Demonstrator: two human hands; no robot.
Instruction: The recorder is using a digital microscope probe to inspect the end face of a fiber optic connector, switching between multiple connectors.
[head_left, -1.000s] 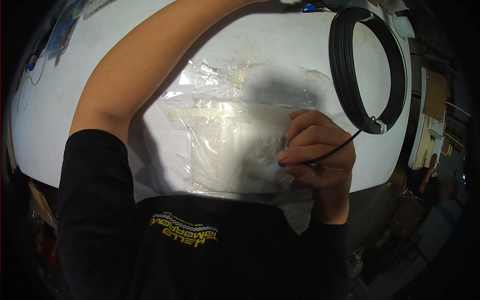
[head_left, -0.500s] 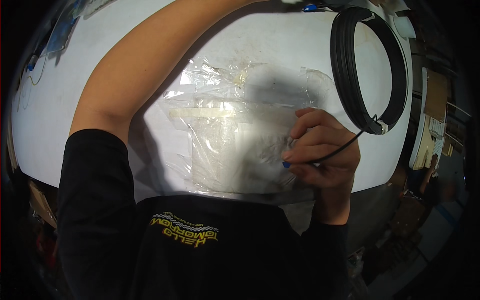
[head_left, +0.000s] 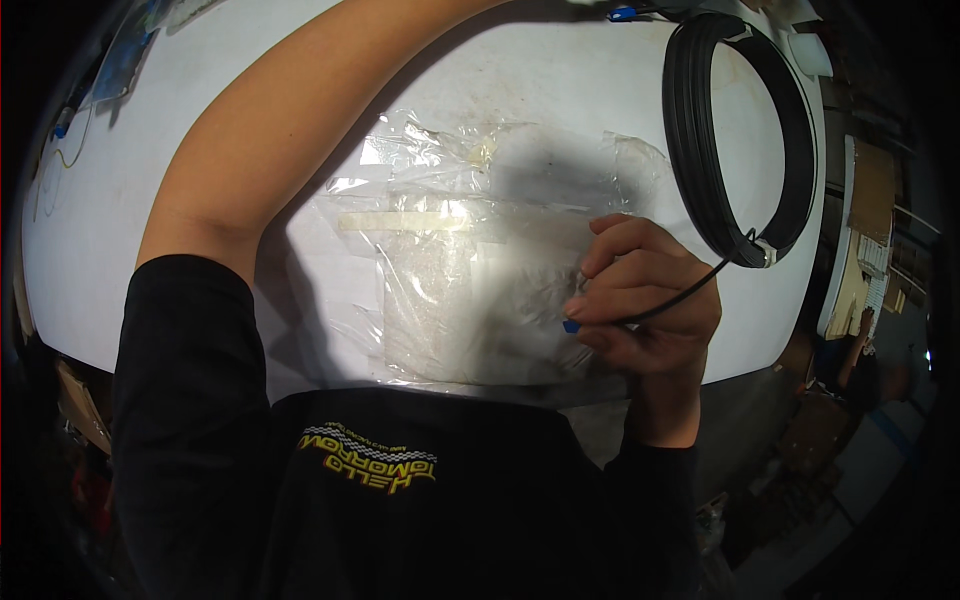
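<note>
My right hand (head_left: 655,290) pinches the end of a black cable (head_left: 685,292) between thumb and fingers, and a small blue connector (head_left: 571,326) pokes out past the fingertips. From there the cable runs up to a large black coil (head_left: 692,130) at the right of the table, bound with light ties. Below the hand lies a clear plastic bag (head_left: 425,290) with pale, flat contents that I cannot make out. My left forearm (head_left: 290,130) stretches across the far left to the top edge, with the hand itself beyond the picture.
Another blue connector (head_left: 622,14) lies at the far edge of the white table (head_left: 90,240), next to dark cables. A white round item (head_left: 810,53) sits behind the coil. Blue-tinted plastic packaging (head_left: 122,65) lies far left. Cardboard and shelving (head_left: 872,190) stand off to the right.
My left arm has shifted slightly up and left, its far end passing out at the top edge. The right hand and the cable end stay almost still.
</note>
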